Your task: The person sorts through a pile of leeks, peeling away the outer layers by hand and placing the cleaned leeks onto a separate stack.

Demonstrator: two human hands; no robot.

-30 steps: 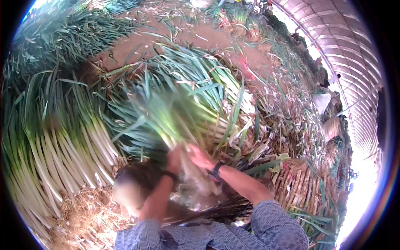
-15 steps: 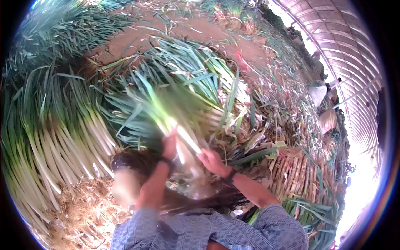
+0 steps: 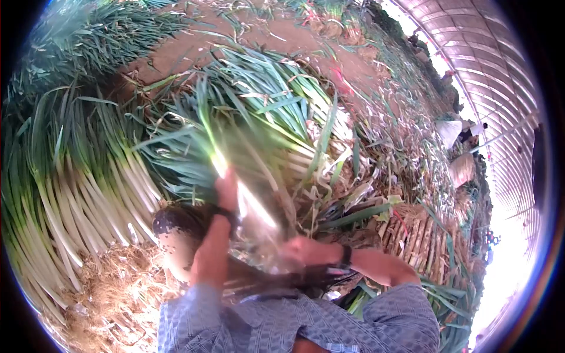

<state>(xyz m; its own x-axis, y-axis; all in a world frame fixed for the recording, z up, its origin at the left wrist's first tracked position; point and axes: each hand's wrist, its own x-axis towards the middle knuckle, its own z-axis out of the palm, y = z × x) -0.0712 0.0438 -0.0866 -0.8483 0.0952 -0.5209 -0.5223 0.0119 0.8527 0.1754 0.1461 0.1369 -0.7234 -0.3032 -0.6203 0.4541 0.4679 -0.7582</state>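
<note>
My left hand (image 3: 226, 191) is wrapped round a large green onion (image 3: 256, 206), its green leaves pointing up and away and its white stalk slanting down to the right. Just below and right of the stalk's lower end is my right hand (image 3: 300, 252), blurred, with its fingers curled in. What it grips is smeared by motion. A pale, limp leaf strip (image 3: 273, 182) hangs beside the stalk, above the right hand. Beyond my hands lies a heap of green onions (image 3: 288, 94) with leaves still spread over it.
On the left, green onions (image 3: 100, 194) lie in a row, roots (image 3: 129, 294) towards me. Peeled leaf litter (image 3: 406, 141) covers the ground at the right, near a stack of pale stalks (image 3: 415, 238). A dark rounded object (image 3: 179, 226) sits by my left forearm.
My right hand has come off the stalk and moved down towards my body. The left hand keeps its hold on the green onion and has shifted slightly left.
</note>
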